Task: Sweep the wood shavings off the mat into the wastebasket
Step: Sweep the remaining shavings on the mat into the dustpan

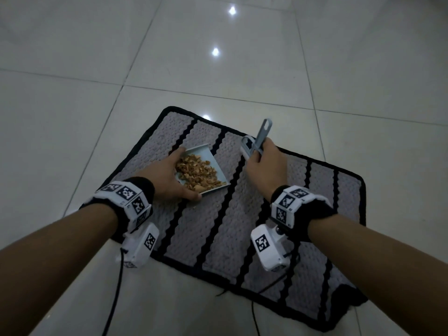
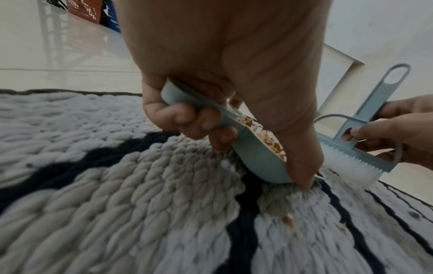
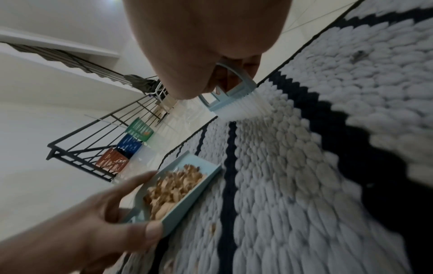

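Left hand (image 1: 169,177): fingers gripping pale-blue plastic dustpan (image 1: 213,166), tilted to retain tan wood shavings (image 1: 196,172). Right hand (image 1: 264,163): fingers clasping pale-blue white-bristled brush (image 2: 365,157), poised over grey black-striped knitted mat (image 1: 242,226) for stray shavings.

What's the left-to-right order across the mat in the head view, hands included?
left hand → dustpan holding the wood shavings → brush → right hand, all over the striped mat.
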The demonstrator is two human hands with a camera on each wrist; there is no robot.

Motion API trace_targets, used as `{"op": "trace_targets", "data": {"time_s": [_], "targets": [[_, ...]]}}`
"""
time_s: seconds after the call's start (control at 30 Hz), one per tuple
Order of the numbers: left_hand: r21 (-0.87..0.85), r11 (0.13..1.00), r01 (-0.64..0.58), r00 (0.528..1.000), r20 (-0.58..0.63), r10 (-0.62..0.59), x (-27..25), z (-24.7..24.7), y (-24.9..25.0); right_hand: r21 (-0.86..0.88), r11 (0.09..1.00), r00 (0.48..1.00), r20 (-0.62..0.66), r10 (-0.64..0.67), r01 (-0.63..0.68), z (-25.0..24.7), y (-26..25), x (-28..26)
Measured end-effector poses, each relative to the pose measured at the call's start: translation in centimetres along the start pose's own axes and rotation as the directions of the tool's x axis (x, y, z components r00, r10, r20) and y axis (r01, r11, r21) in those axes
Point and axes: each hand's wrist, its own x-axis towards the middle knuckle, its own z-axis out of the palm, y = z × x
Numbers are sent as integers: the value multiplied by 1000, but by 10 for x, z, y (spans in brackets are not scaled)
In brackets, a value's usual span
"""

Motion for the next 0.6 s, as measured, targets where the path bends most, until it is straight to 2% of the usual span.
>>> {"op": "trace_targets", "data": {"time_s": [0.13, 0.27, 0.37, 0.47, 0.53, 0.6], "targets": [[35, 999, 2, 999, 32, -4, 2, -3, 5, 33, 998, 995, 88, -56, 53, 13, -14, -18], [48, 999, 10, 999, 30, -12, 3, -4, 6, 163, 983, 996, 20, 83, -86, 6, -16, -24], [37, 999, -9, 1000, 21, 8, 0, -5, 5, 179, 974, 987, -46, 152, -142, -6, -10, -26], [-75, 996, -54, 999, 0, 55, -6, -4, -1, 193, 971, 986, -57, 155, -141, -13, -1, -31], [-187, 978, -97, 995, -29, 93, -16, -6, -8, 192, 976, 993, -21, 113, -107, -16, 3, -37], [-229, 965, -129, 991, -73, 116, -32, -9, -16, 194, 979, 998, 45, 55, -62, -18, 5, -46]]}}
